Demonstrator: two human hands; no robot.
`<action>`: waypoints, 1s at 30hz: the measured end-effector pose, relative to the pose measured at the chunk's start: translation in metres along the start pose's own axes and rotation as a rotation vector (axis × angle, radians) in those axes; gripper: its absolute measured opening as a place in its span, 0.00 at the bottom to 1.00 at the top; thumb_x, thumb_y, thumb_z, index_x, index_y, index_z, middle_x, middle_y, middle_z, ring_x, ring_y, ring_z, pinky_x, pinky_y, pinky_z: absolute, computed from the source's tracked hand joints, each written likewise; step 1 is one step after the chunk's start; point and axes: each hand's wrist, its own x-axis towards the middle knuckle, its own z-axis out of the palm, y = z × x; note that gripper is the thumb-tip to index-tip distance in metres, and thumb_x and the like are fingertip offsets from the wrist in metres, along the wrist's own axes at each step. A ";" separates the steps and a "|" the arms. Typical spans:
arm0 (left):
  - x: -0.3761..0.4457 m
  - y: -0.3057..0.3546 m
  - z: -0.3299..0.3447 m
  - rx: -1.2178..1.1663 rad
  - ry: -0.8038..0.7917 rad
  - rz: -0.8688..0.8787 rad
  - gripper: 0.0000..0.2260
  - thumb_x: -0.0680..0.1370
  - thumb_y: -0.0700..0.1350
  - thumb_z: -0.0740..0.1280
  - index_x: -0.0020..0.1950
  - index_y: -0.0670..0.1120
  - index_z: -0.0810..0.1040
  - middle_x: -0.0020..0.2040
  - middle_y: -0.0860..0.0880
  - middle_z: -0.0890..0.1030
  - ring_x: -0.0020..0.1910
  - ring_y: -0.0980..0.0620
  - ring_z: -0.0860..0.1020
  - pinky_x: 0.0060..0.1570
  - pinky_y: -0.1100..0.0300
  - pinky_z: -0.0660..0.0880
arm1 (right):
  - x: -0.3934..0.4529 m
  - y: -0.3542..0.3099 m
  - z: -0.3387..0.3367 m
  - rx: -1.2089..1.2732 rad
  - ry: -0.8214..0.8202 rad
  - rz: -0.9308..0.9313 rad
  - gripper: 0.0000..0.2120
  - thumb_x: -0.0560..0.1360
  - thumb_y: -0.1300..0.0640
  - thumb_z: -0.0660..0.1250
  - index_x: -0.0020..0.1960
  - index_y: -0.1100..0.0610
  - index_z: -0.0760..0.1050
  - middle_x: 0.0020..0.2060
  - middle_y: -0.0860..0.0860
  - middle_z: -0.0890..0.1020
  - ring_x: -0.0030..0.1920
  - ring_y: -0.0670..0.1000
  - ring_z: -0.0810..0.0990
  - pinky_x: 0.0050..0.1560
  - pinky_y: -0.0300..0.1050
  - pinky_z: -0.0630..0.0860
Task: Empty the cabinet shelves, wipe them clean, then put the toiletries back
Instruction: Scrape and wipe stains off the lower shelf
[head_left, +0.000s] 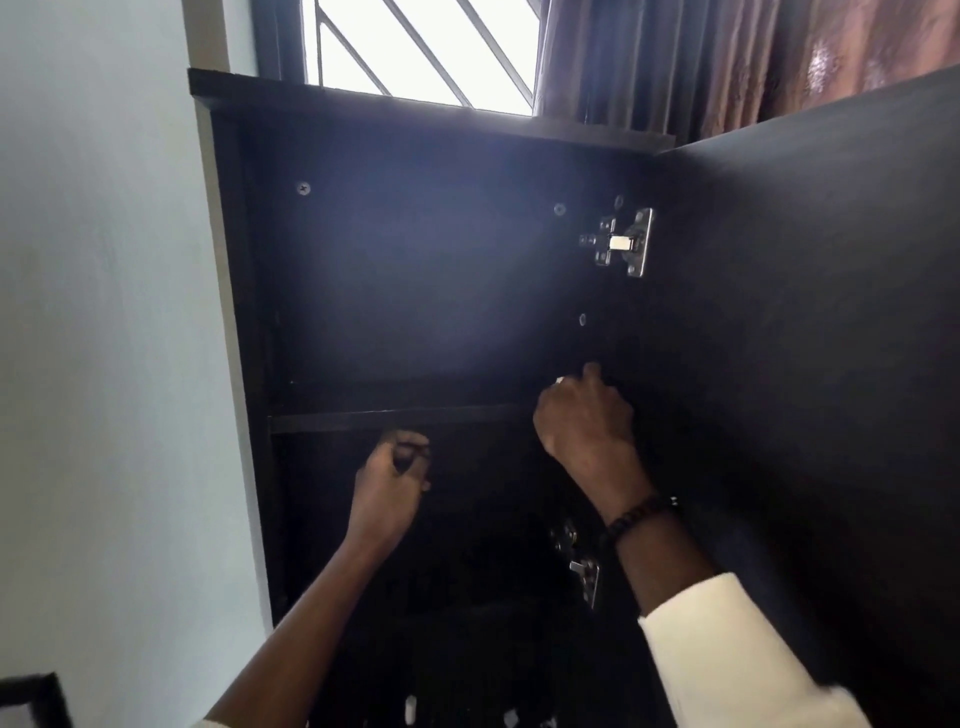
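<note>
I'm seeing my right hand (584, 421) curling its grip closed over the shelf (395, 420) near its right end, something white peeking out; my left hand (392, 478) is loosely fisted beneath the front edge.

Left hand (392, 478) loosely curled at seven o'clock; right hand (584, 415) at four o'clock, fingers seemingly closed, wrist raised.

We are in a home, likely a bedroom or bathroom corner, facing a dark cabinet (415, 291) with its door (810, 322) swung open on metal hinges (621, 242). Above the cabinet's top edge we see a barred window (421, 47) and a brown curtain (727, 57), and a pale painted wall (98, 312) runs along its left side.
</note>
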 end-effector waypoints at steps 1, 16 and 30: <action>-0.002 -0.001 -0.002 0.000 -0.005 0.003 0.06 0.79 0.40 0.66 0.50 0.52 0.77 0.41 0.51 0.80 0.34 0.53 0.79 0.40 0.57 0.76 | 0.004 -0.002 -0.001 -0.019 -0.028 -0.015 0.18 0.80 0.58 0.53 0.63 0.59 0.77 0.64 0.59 0.73 0.62 0.59 0.73 0.57 0.52 0.74; -0.058 -0.071 -0.048 0.124 -0.021 -0.178 0.07 0.79 0.42 0.66 0.47 0.55 0.77 0.39 0.53 0.80 0.33 0.56 0.78 0.41 0.53 0.77 | -0.017 0.019 0.009 0.410 0.264 -0.024 0.08 0.75 0.58 0.69 0.53 0.54 0.83 0.51 0.56 0.84 0.51 0.59 0.82 0.49 0.46 0.78; -0.063 -0.093 -0.044 0.177 -0.095 -0.230 0.05 0.78 0.42 0.66 0.50 0.53 0.78 0.40 0.52 0.80 0.37 0.54 0.80 0.46 0.51 0.78 | 0.005 0.000 0.001 0.434 0.142 0.038 0.13 0.75 0.53 0.64 0.55 0.53 0.83 0.55 0.56 0.83 0.56 0.60 0.80 0.58 0.52 0.78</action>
